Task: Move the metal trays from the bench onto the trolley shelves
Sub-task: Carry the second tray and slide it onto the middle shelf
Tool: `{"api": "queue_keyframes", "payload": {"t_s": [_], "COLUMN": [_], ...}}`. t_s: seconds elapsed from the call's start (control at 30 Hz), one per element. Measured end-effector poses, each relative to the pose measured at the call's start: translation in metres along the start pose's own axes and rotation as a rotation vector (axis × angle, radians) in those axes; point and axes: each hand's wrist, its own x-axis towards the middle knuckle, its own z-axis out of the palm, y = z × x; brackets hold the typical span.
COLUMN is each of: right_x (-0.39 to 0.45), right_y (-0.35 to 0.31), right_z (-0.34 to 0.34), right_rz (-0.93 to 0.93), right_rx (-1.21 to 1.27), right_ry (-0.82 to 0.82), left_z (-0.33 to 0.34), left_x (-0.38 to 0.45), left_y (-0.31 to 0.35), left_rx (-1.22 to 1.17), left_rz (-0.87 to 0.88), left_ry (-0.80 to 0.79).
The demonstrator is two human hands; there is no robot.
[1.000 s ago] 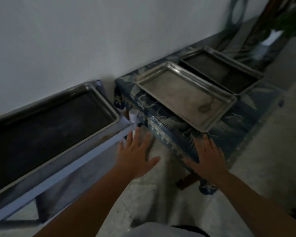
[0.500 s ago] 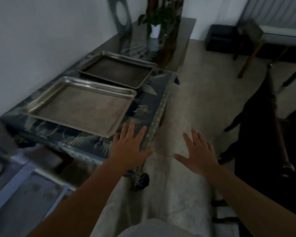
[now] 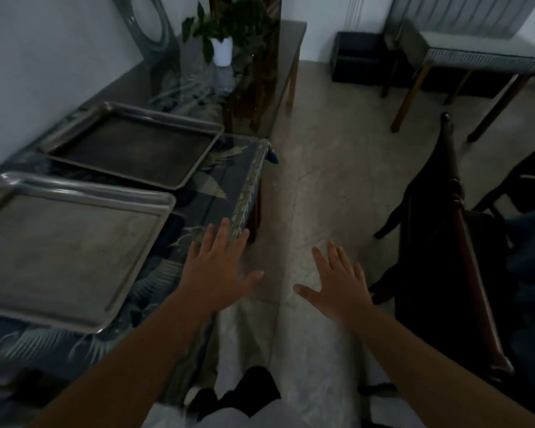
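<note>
Beside the near tray point(image 3: 65, 251), left hand point(image 3: 218, 270) spread

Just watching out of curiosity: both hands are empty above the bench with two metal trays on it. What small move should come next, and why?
Probably reach the left hand to the near tray and take hold of its rim. Both hands are open and hold nothing; the right hand hovers over the floor. The near tray lies closest, flat on the patterned bench, with the far tray beyond it. The trolley is out of view.
</note>
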Motion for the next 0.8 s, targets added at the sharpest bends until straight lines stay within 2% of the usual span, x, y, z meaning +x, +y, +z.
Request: {"api": "queue_keyframes", "payload": {"t_s": [0.27, 0.43, 0.6, 0.8], "right_x": [0.142, 0.235, 0.354, 0.493], "right_y": [-0.002, -0.006, -0.023, -0.055], "right_z": [-0.041, -0.061, -0.060, -0.085], "right_rz": [-0.021, -0.111, -0.286, -0.628], "right_rx": [-0.008, -0.015, 0.010, -0.031], "right_ry": [-0.055, -0.085, -0.107, -0.216], "left_z": [-0.010, -0.025, -0.020, -0.007], "left_x": [0.150, 0.207, 0.257, 0.299], "left_y": [-0.035, -0.061, -0.090, -0.103], "left_rx": [-0.017, -0.063, -0.082, -0.170], "left_rz": [-0.013, -0.119, -0.313, -0.659], "left_ry": [-0.048, -0.046, 0.001, 0.005]}}
